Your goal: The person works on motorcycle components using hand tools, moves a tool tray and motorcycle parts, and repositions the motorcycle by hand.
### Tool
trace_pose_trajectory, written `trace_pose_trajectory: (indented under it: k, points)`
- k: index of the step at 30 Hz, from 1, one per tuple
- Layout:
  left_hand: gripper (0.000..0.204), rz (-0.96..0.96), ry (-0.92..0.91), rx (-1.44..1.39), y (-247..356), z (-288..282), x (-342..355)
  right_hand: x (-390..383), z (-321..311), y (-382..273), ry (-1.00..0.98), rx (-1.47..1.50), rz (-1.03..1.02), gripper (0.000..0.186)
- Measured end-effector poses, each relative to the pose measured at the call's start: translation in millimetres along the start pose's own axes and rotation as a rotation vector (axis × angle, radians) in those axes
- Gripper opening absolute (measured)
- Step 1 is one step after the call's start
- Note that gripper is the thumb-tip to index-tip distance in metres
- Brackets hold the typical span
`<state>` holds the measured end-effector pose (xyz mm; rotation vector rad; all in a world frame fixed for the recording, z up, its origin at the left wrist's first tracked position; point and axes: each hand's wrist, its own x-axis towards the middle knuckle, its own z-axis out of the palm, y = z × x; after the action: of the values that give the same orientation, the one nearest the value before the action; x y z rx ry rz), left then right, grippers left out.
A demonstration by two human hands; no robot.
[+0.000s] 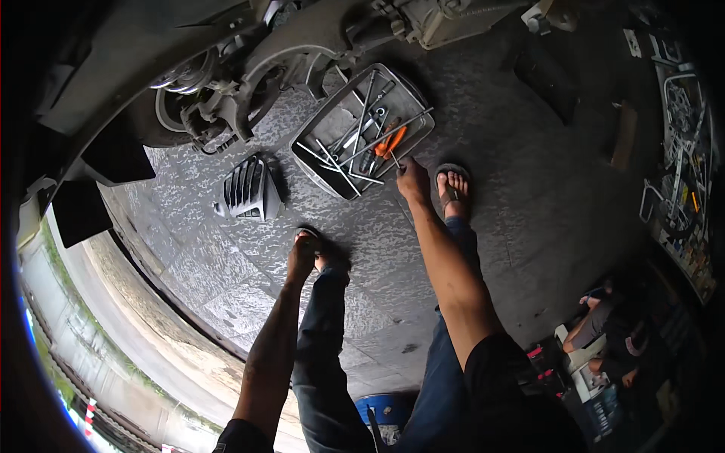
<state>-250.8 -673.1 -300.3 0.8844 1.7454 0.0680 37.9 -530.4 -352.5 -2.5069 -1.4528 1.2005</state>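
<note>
At the near right rim of a grey tool tray [306, 167], my right hand [412, 181] is closed. A thin metal shaft [394, 160] sticks out from its fingers toward the tray; the rest of that tool is hidden. Orange-handled pliers [391, 140] lie just beyond the hand, among wrenches [371, 121] and several long metal rods. My left hand [302, 258] hangs low above my left foot with its fingers curled; what it holds, if anything, does not show. A dark slotted plastic cover [251, 190] lies on the floor left of the tray.
Above the tray are a vehicle's underside and suspension parts [226, 106]. A blue drum [384, 411] stands behind my legs. Another person [615, 336] sits at the lower right beside boxes. A rack of tools and parts [683, 166] lines the right side. A road lies outside, left.
</note>
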Motion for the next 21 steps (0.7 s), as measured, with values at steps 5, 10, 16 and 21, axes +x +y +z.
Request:
trace_pose_trajectory:
  k: [5, 10, 16, 21]
  points:
    - [0.039, -0.053, -0.008, 0.229, -17.6, -35.7, 61.0, 2.7, 61.1, 12.3, 0.039, 0.401, 0.222, 0.018]
    - [0.028, 0.085, 0.032, 0.307, -23.1, -38.8, 97.8, 1.0, 67.8, -19.6, -0.059, 0.767, 0.272, 0.02]
    - [0.028, 0.093, 0.027, 0.231, 7.0, -17.5, 121.2, 37.4, 58.6, -4.8, 0.219, 0.563, 0.074, 0.018]
    - [0.026, 0.068, 0.021, 0.239, 6.1, -20.8, 124.6, 48.9, 43.9, 17.1, 0.174, 0.487, 0.158, 0.022]
